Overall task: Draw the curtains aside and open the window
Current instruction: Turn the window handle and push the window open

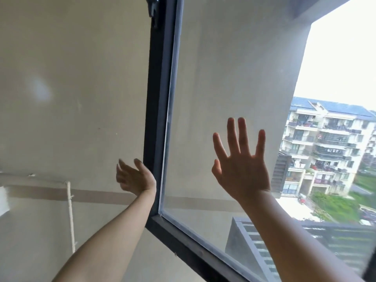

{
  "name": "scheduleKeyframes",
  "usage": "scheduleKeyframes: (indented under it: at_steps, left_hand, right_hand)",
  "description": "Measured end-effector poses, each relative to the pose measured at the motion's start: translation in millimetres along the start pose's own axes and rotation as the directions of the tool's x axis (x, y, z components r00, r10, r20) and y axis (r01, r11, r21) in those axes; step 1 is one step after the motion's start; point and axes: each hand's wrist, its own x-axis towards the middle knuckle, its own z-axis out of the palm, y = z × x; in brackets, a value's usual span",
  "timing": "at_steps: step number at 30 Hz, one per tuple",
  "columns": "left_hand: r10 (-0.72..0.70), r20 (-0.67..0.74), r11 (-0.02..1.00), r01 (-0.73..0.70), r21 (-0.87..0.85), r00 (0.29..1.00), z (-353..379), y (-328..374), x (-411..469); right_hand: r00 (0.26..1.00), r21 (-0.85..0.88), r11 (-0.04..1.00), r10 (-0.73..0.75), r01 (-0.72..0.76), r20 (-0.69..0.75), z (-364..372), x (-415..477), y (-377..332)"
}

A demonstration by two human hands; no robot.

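The dark window frame (160, 110) carries the glass pane (213, 98), with the left hand (135, 177) against the frame's left edge and the right hand (242, 169) spread flat on the pane to the frame's right.

Window frame (160, 98), centre: dark grey-black. Wall (71, 98), left: beige, crossed by a tan horizontal band (101, 195). Apartment block (325, 149), right: white with blue-grey roof; green lawn (335, 204) below.

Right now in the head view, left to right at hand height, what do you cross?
White pipe → left hand → dark window frame → right hand on the glass → apartment block outside.
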Motion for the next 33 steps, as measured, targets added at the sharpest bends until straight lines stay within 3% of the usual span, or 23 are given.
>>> scheduleKeyframes:
  at_steps: [2,5,8,18,27,33]
  left_hand:
    - [-0.171,0.073,0.983,0.175,-0.052,0.983,4.3,-0.6,10.3]
    - [-0.216,0.124,0.963,0.232,-0.139,0.968,3.8,6.1,9.0]
    - [-0.133,0.109,0.979,0.148,-0.142,0.985,1.6,15.5,-5.0]
    - [-0.211,0.101,0.978,0.209,0.028,0.972,4.8,28.1,-13.1]
    - [-0.184,0.052,0.978,0.178,0.106,0.982,34.0,23.7,-7.1]
    - [-0.099,0.05,0.995,0.097,0.037,0.994,72.3,22.0,-10.4]
  right_hand:
    - [1.0,0.009,1.0,0.0,0.0,0.007,2.0,-0.5,-1.0]
    - [1.0,-0.024,1.0,-0.008,0.009,0.019,0.8,0.4,-0.7]
    - [1.0,-0.032,0.999,-0.02,0.021,0.02,0.2,1.0,1.3]
    - [0.999,0.043,0.999,-0.034,0.033,0.006,-1.7,0.0,3.7]
    - [1.0,0.255,0.967,0.0,-0.002,0.009,6.9,-0.2,4.9]
    - [0.996,0.15,0.989,-0.003,-0.01,0.086,26.3,5.3,-3.5]
